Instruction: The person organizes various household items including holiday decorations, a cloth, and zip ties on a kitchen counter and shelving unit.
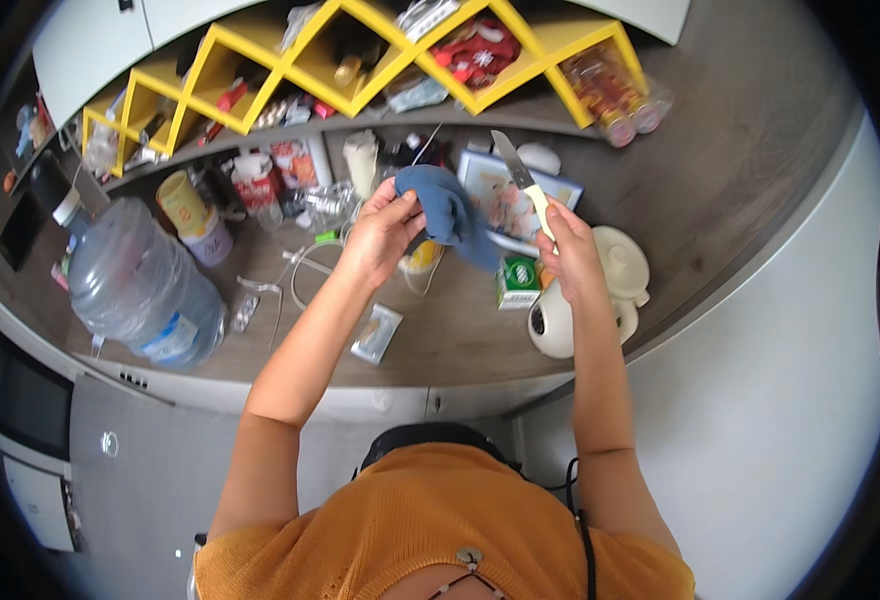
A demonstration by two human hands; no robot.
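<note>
My left hand [388, 226] pinches a blue cloth [442, 208] by its upper left part, and the rest hangs down to the right, slightly blurred. In my right hand [573, 257] is a knife [520, 172] with a pale yellow handle; its bare blade points up and to the left. Cloth and knife are apart, both held above the counter [440, 345]. Behind the knife leans a framed picture [505, 205]. A green and white box [518, 283] stands below my right hand, beside a cream-coloured appliance [558, 322].
At the left stands a large clear water bottle [145, 280] with a pump on top. A yellow diamond-shaped shelf [345, 55] full of small items runs along the back. A white cable [305, 275] and a small flat packet [376, 334] lie on the counter. A white wall [760, 380] bounds the right.
</note>
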